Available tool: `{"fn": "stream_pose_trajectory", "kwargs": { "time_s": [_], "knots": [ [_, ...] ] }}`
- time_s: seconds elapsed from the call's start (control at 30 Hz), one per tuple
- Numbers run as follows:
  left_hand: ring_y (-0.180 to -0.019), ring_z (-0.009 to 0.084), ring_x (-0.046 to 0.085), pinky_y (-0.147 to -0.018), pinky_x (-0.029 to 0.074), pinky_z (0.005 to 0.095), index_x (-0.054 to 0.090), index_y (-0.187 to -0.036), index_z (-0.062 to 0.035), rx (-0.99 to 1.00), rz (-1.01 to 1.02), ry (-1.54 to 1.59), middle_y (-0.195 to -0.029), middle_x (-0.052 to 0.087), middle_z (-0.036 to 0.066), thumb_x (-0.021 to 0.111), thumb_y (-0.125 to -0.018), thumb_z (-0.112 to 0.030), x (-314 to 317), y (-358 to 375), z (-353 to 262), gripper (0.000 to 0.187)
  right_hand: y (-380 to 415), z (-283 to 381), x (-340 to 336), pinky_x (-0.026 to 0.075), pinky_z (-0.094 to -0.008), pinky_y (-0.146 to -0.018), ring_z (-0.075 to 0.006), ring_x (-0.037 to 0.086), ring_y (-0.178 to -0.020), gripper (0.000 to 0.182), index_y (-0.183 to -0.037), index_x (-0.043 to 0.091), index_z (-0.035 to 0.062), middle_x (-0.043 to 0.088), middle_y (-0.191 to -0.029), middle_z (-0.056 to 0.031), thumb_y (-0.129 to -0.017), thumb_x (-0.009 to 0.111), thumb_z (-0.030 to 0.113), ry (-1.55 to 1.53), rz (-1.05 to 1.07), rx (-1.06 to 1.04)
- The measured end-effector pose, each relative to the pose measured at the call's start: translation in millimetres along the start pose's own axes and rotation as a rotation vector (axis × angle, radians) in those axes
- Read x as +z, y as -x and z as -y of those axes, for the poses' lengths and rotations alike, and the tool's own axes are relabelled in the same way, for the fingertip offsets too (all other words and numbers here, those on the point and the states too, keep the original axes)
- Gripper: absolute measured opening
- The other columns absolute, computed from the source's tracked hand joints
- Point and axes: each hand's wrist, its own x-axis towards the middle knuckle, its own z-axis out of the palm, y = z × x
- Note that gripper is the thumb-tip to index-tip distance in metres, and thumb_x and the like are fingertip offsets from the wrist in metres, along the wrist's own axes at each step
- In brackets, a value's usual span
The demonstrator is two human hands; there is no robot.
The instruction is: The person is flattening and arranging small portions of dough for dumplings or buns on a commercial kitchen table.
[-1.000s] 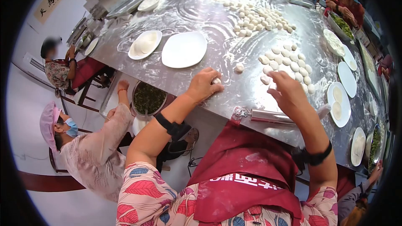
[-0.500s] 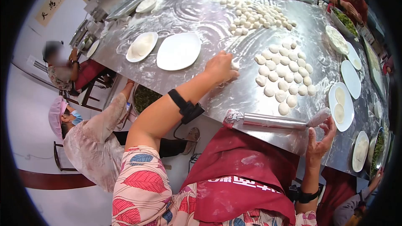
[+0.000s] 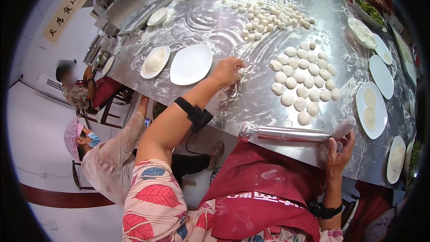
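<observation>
My left hand (image 3: pixel 227 72) is closed at the tips, pinching a small dough ball (image 3: pixel 241 71) just above the floured table. Beneath that wrist lies a pale bit of dough (image 3: pixel 221 95). Near the table's front edge rests a metal rolling pin (image 3: pixel 291 133) with a floury right handle (image 3: pixel 343 127). My right hand (image 3: pixel 341 151) is beside this handle, its thumb and fingers apart and its fingertips against it, not wrapped around. Between my hands and farther in, flattened dough rounds (image 3: pixel 309 80) sit in loose rows.
Many small dough balls (image 3: pixel 273 18) lie farther back on the metal table (image 3: pixel 251 107). A bare white plate (image 3: pixel 191 65) and a plate of wrappers (image 3: pixel 155 62) stand left. Another plate with wrappers (image 3: pixel 371 123) is at right. A masked person (image 3: pixel 107 152) works close on my left.
My left hand has shifted slightly left and away from me, and the dough ball shows more clearly at its fingertips. My right hand stays by the rolling pin handle. The camera view has tilted slightly.
</observation>
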Motion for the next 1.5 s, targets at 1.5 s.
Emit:
{"fn": "stream_pose_trajectory", "kwargs": {
  "time_s": [1.5],
  "knots": [
    [-0.09,0.0166,0.063,-0.083,0.05,0.0271,0.065,-0.112,-0.002,-0.06,-0.369,0.288,-0.102,0.067,0.01,0.077,-0.074,-0.009,17,121,31,0.04,-3,-3,2,0.045,-0.0339,-0.091,-0.0237,0.056,-0.104,0.053,-0.134,0.034,-0.0055,0.052,-0.122,-0.0177,-0.094,0.058,0.019,-0.076,0.029,0.087]
  ]
}}
